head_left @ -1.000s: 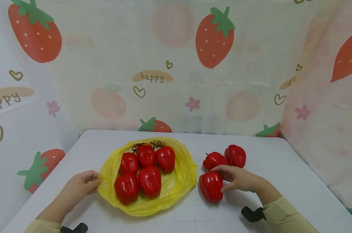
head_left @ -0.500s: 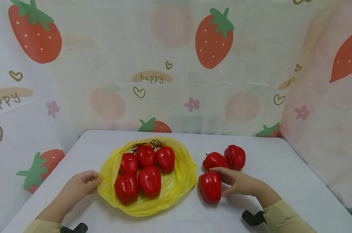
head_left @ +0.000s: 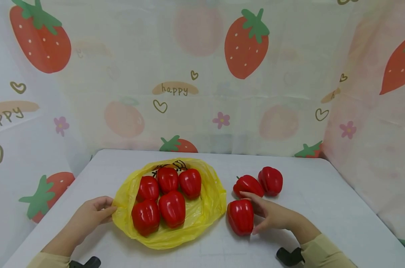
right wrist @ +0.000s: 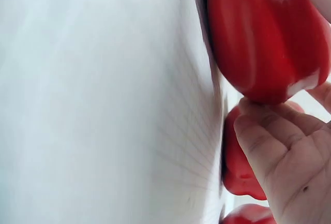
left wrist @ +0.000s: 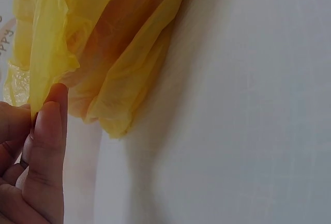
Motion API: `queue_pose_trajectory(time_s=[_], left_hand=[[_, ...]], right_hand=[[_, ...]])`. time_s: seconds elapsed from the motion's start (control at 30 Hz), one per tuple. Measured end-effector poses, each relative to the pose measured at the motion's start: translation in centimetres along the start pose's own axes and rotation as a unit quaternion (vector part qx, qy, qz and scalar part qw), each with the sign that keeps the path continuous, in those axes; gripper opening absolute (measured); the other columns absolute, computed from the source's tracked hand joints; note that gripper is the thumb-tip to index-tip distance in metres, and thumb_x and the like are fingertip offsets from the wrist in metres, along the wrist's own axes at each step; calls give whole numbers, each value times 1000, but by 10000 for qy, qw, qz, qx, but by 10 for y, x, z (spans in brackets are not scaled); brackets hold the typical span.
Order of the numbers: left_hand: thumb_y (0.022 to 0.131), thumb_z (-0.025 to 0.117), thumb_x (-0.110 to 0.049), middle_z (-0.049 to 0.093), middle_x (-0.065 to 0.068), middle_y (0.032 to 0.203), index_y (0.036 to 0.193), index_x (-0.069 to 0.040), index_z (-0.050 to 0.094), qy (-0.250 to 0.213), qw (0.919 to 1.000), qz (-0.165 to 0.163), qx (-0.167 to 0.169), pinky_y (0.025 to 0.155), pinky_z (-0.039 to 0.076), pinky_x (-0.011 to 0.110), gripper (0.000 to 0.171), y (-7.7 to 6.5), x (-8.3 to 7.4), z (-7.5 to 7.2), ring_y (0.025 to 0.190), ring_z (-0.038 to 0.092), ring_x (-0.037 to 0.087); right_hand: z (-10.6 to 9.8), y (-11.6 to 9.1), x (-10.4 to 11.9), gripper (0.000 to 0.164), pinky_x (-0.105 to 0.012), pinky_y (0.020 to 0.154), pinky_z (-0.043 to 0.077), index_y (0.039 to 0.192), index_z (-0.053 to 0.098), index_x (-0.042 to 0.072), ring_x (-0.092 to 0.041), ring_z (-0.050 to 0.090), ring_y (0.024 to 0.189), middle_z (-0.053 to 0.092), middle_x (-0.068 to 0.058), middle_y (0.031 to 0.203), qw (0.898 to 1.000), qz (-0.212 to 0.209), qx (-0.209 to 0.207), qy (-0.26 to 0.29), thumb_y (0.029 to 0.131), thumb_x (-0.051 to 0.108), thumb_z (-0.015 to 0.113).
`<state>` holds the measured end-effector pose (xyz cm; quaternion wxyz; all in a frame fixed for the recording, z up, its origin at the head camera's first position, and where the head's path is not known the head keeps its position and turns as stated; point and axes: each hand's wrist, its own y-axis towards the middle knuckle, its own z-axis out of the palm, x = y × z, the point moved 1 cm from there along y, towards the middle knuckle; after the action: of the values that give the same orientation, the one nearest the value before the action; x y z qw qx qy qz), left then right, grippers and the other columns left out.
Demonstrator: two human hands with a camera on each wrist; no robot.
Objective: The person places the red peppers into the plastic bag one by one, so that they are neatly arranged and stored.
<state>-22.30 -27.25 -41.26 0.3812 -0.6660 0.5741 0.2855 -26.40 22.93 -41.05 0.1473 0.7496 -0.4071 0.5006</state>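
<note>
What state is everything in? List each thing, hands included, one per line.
Yellow bag: mouth open, on the table
Left hand: pinching the bag's edge
Five red peppers: inside the bag
Near pepper: outside the bag
Right hand: fingers and thumb round the near pepper
Two far peppers: outside the bag

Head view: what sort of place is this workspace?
Probably a small staged booth rather than a working kitchen, though the room beyond is hidden. Strawberry-print sheeting encloses the back and both sides of a white table, which bears only red peppers and a yellow bag.
</note>
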Motion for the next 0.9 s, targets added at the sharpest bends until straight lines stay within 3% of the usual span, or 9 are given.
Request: queue_pose_trajectory(time_s=[0.3,0.53,0.9], left_hand=[[87,61,-31,63,6,100,105,-3,60,-4,10000,-18,-8,76,54,32,34,0,0,0,83,59,16],[87,61,-30,63,7,100,106,-3,60,-52,10000,-22,9,75,55,31,33,-1,-1,0,83,59,16],[87,61,-31,62,6,99,105,-3,60,-56,10000,-22,5,76,54,31,33,0,0,2,84,59,16]], right_hand=[[4,1,2,101,-43,96,42,145,19,23,-34,26,132,29,-8,143,9991,-222,27,-372,66,25,82],[2,0,1,94,-43,96,43,143,22,20,-36,28,131,32,-9,141,9980,-300,-58,-547,68,18,80],[5,4,6,94,-44,91,46,139,30,18,-33,30,129,37,-5,136,9985,-197,-194,-468,62,23,84]])
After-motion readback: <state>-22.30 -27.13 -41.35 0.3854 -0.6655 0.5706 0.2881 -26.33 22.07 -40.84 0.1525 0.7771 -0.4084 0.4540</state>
